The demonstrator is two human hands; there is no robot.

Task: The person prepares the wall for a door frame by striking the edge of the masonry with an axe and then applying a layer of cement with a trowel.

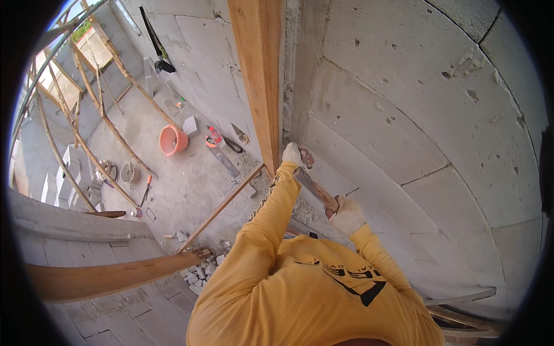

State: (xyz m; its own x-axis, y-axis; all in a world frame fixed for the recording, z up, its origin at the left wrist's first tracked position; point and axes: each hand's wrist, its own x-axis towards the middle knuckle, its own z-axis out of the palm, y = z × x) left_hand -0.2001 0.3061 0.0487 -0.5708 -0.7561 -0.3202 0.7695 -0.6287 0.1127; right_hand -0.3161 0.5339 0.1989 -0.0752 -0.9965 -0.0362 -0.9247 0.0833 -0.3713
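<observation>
My right hand (pixel 349 215), in a pale glove with bare fingertips, is wrapped round the wooden handle of a flat-bladed hand tool (pixel 312 185). Its greyish blade slants up and left toward my left hand (pixel 293 154). That hand, gloved the same way, is closed beside the blade's far end, by the lower part of an upright wooden post (pixel 259 75). What its fingers hold is hidden. Both hands are close to the grey block wall (pixel 381 127), where a rough mortar strip (pixel 297 69) runs down next to the post.
An orange bucket (pixel 173 140), a red-capped bottle (pixel 216 136) and a handsaw (pixel 222 157) are on the floor to the left. A thin wooden brace (pixel 222 207) slants from the post to a thick beam (pixel 115 279). Broken block pieces (pixel 201 272) lie below; crooked poles (pixel 109 124) stand farther left.
</observation>
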